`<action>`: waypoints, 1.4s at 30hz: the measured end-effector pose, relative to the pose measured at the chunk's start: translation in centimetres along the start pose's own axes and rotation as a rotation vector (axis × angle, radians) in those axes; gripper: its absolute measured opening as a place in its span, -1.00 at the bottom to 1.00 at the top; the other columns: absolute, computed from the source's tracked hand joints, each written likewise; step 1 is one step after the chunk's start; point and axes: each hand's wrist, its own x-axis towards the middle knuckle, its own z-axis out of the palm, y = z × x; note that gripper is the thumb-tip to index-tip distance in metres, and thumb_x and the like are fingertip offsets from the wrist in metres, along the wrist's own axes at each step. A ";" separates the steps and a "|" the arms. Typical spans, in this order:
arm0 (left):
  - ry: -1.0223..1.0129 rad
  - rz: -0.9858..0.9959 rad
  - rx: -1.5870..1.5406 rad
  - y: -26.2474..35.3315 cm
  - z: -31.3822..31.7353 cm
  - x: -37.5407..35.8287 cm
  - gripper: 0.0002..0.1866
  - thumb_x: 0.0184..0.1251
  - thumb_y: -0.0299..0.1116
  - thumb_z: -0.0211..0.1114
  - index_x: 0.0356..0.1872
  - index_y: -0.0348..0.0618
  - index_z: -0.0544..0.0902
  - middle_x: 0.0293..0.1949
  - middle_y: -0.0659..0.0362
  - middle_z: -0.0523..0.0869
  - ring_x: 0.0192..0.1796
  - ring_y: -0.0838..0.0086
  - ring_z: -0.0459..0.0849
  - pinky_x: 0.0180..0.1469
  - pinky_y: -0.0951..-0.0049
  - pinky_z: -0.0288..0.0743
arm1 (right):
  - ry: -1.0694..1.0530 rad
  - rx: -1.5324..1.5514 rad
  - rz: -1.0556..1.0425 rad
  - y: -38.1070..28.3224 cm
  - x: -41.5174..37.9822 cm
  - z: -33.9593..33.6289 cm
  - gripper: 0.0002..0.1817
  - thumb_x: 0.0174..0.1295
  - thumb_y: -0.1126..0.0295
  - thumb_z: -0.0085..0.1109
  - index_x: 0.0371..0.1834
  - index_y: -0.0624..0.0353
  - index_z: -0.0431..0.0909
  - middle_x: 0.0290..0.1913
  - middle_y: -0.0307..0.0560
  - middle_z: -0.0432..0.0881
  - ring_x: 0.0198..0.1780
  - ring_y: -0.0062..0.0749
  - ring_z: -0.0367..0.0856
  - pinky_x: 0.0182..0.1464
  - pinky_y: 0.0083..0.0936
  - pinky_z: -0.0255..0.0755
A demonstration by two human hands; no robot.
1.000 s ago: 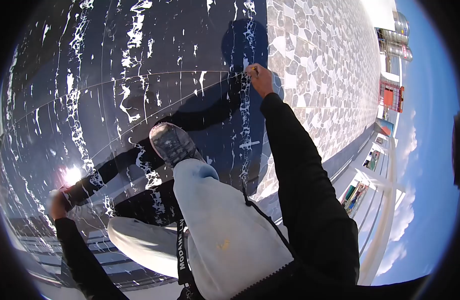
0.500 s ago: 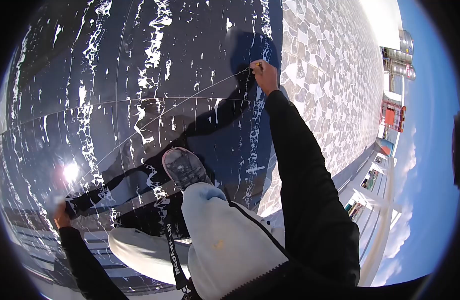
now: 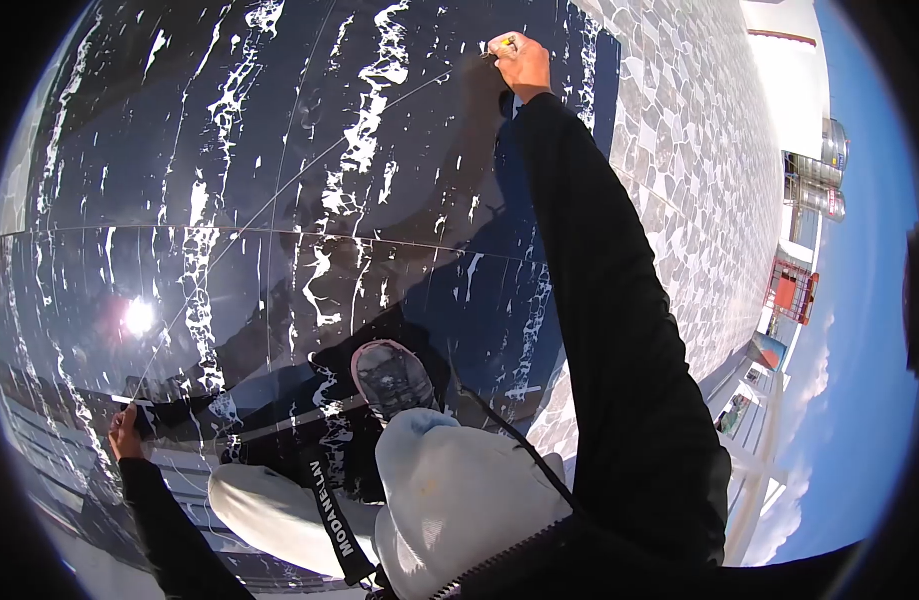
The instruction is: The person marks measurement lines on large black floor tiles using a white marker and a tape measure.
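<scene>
black glossy tiles (image 3: 280, 130) with white veining fill most of the view, sun glare at 9 o'clock. right hand (image 3: 522, 62) is at 12 o'clock, arm stretched full out in a black sleeve (image 3: 610, 300), fingers closed around a small yellowish marker (image 3: 502, 43), its tip touching the tile surface. left hand (image 3: 125, 432) is at 8 o'clock, low near the frame edge, fingers curled and pinching one end of a thin string (image 3: 310, 170). the string runs taut and diagonal across the tiles from the left hand up to the right hand. can't tell whether the right hand grips the string too or only the marker. grey sneaker (image 3: 392, 378) is planted on the tile at 6 o'clock, just above the knee in light grey trousers (image 3: 460, 490). second leg is folded at 7 o'clock. black lanyard strap (image 3: 330, 515) with white lettering hangs between the legs. grey mosaic stone paving (image 3: 680, 150) borders the dark tiles from 1 to 3 o'clock. buildings and blue sky sit at 3 to 4 o'clock, a red structure (image 3: 790, 290) among them.
</scene>
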 end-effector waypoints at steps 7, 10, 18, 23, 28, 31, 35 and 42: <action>-0.045 -0.059 -0.131 -0.2 -0.2 0.3 -0.73 0.04 -0.17 0.39 -0.59 -0.10 0.55 -0.63 0.45 0.41 -0.57 0.75 0.25 -0.51 0.63 0.08 | -0.028 -0.087 0.027 -1.8 2.7 1.0 -0.87 0.04 0.34 0.15 -0.36 0.03 0.65 -0.39 -0.02 0.66 -0.22 -0.12 0.63 -0.09 -0.37 0.46; -0.050 -0.092 -0.145 -0.8 -0.2 0.8 -0.74 0.06 -0.16 0.37 -0.56 -0.12 0.58 -0.61 0.43 0.45 -0.56 0.74 0.29 -0.49 0.63 0.13 | -0.036 -0.151 0.043 -1.2 0.2 -0.7 -0.86 0.03 0.32 0.15 -0.37 0.02 0.65 -0.39 0.00 0.66 -0.22 -0.09 0.62 -0.09 -0.37 0.46; -0.184 -0.140 -0.176 -1.6 -1.1 2.2 -0.65 0.10 -0.11 0.32 -0.40 -0.26 0.63 -0.45 0.27 0.56 -0.38 0.55 0.50 -0.28 0.46 0.41 | -0.052 -0.060 -0.017 6.9 -13.6 -6.2 -0.83 0.08 0.31 0.14 -0.36 0.13 0.63 -0.41 0.02 0.65 -0.30 -0.16 0.64 -0.19 -0.42 0.46; -0.201 -0.133 -0.050 -3.2 -2.1 4.0 -0.51 0.13 -0.01 0.28 -0.23 -0.35 0.61 -0.33 0.19 0.58 -0.27 0.48 0.52 -0.18 0.41 0.41 | -0.127 0.002 0.269 7.2 -23.5 -9.8 -0.83 0.10 0.33 0.14 -0.35 0.17 0.62 -0.45 0.00 0.64 -0.35 -0.24 0.64 -0.24 -0.45 0.46; -0.201 -0.117 0.009 -3.7 -2.6 4.6 -0.52 0.10 -0.01 0.31 -0.24 -0.31 0.61 -0.34 0.19 0.58 -0.28 0.48 0.53 -0.18 0.42 0.41 | -0.082 0.023 0.324 7.4 -30.6 -11.2 -0.84 0.10 0.34 0.15 -0.35 0.18 0.61 -0.49 -0.01 0.62 -0.39 -0.27 0.64 -0.30 -0.45 0.45; -0.213 -0.189 -0.090 -3.6 -2.6 4.8 -0.51 0.14 -0.01 0.29 -0.14 -0.29 0.60 -0.24 0.17 0.61 -0.24 0.47 0.55 -0.14 0.42 0.42 | -0.187 -0.084 0.356 7.1 -32.5 -12.1 -0.85 0.18 0.41 0.10 -0.31 0.26 0.58 -0.46 -0.07 0.65 -0.41 -0.44 0.62 -0.29 -0.53 0.42; -0.243 -0.226 -0.175 -2.5 -2.1 3.9 -0.55 0.09 -0.04 0.34 -0.22 -0.27 0.59 -0.29 0.18 0.60 -0.26 0.48 0.54 -0.19 0.44 0.41 | -0.194 -0.103 0.364 6.8 -33.7 -12.6 -0.86 0.15 0.41 0.13 -0.32 0.25 0.59 -0.46 -0.05 0.65 -0.39 -0.41 0.63 -0.28 -0.52 0.42; -0.170 -0.218 -0.210 -1.1 -1.2 2.8 -0.62 0.07 -0.10 0.38 -0.32 -0.25 0.60 -0.37 0.22 0.59 -0.32 0.51 0.54 -0.25 0.46 0.40 | -0.132 -0.086 0.355 6.2 -34.3 -12.1 -0.86 0.15 0.40 0.14 -0.34 0.25 0.58 -0.46 -0.05 0.65 -0.39 -0.41 0.63 -0.27 -0.52 0.43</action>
